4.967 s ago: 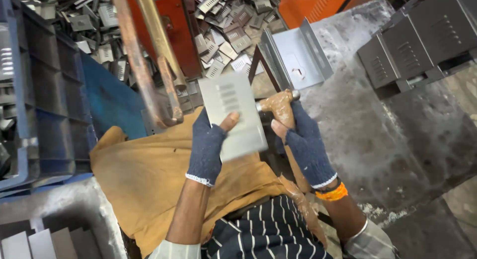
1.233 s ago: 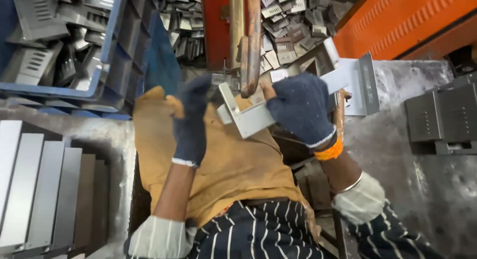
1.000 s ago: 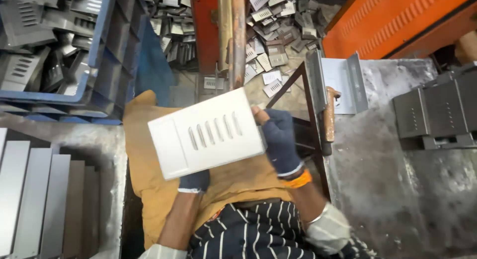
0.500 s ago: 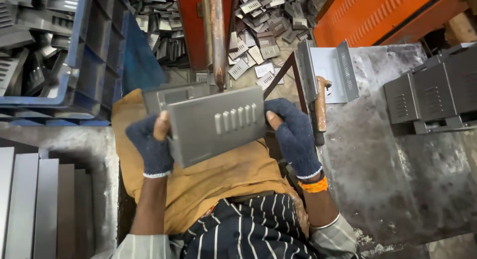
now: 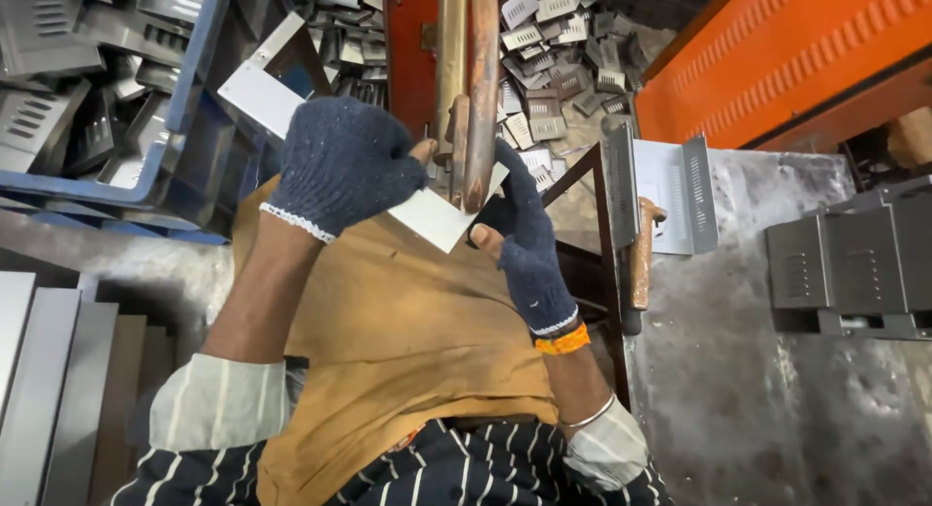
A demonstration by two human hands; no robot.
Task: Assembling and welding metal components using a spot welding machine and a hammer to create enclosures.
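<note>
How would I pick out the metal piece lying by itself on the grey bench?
Start at the big orange machine on the right; the grey bench lies below it. The bent sheet-metal piece lies alone at its near edge, pale, its slotted sides turned up, unlike the dark stacked boxes beside it.

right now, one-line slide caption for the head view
Two gloved hands, left and right, hold a metal sheet against upright rods.

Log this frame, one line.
left hand: grips metal panel | right hand: steadies panel edge | panel under copper rods
</note>
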